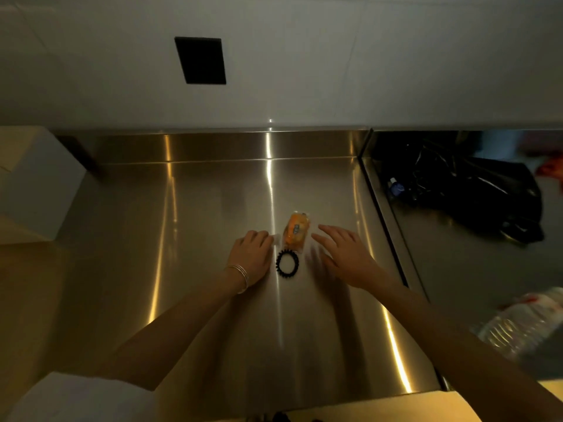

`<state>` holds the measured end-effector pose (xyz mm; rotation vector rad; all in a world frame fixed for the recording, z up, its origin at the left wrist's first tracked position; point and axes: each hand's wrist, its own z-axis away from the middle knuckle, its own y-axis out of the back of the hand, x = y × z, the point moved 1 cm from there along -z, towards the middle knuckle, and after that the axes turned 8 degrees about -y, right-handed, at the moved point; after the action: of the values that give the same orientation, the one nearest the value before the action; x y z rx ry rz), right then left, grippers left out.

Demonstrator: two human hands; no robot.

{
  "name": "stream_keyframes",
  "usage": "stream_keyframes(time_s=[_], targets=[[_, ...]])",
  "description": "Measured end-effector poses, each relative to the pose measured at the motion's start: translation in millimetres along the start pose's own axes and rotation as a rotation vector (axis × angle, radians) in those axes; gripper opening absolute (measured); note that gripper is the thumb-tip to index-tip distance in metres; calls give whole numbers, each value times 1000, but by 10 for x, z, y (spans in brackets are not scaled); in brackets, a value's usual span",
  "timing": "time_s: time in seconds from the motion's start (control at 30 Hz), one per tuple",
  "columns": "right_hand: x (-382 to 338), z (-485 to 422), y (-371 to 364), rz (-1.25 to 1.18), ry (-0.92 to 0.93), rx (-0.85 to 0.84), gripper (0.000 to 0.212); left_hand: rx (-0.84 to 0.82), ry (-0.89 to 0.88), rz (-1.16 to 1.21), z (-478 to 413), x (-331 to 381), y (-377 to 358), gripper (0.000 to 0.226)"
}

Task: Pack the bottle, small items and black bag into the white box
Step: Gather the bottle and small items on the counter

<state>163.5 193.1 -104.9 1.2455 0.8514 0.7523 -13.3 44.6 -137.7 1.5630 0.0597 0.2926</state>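
We have both hands low over the brushed steel table [198, 223], and two of the small items lie between them. A small orange plastic-wrapped packet [295, 231] sits just past the fingertips. A black spiral hair tie [287, 263] lies nearer us, just beside the left hand [253, 254].

That hand, with thin silver bangles [240, 275] at the wrist, has its fingers curled down to the steel. The view is too soft there for us to tell whether they pinch something small or only rest. The right hand [345, 254] is spread flat and holds nothing, its fingertips near the packet.

The step we judge to be in hand is gathering these two items. To do it well, we would sweep the packet toward the hair tie with the right hand, then lift both in one grasp, since the wrapper will likely slide on polished steel. The hair tie is easiest hooked through its ring.

The white rectangular box [33, 178] stands well off to the left, beyond the left hand, so the load should travel that way. The crumpled glossy black bag [475, 190] and a small blue bottle with a white cap [395, 187] lie well to the right of the right hand, past the table's edge, and are not yet packed.
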Motion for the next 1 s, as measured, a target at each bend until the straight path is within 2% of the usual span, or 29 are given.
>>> stream_keyframes(time_s=[0.1, 0.2, 0.33, 0.5, 0.73, 1.0], targets=[[161, 316, 23, -1, 0, -14, 50, -71, 82, -129, 10, 248, 111, 43], [337, 643, 79, 2, 7, 6, 53, -15, 138, -190, -60, 624, 334, 51], [695, 1096, 110, 22, -12, 57, 56, 80, -53, -149, -166, 1404, 501, 51], [1256, 1657, 161, 70, -155, 56, 61, -35, -241, -100, -292, 2286, 396, 56], [1979, 2355, 293, 68, -412, 86, 60, -109, -465, -30, -615, 3049, 161, 57], [2648, 2852, 505, 156, -509, 82, 61, -143, -646, -50, -869, 3619, -176, 61]])
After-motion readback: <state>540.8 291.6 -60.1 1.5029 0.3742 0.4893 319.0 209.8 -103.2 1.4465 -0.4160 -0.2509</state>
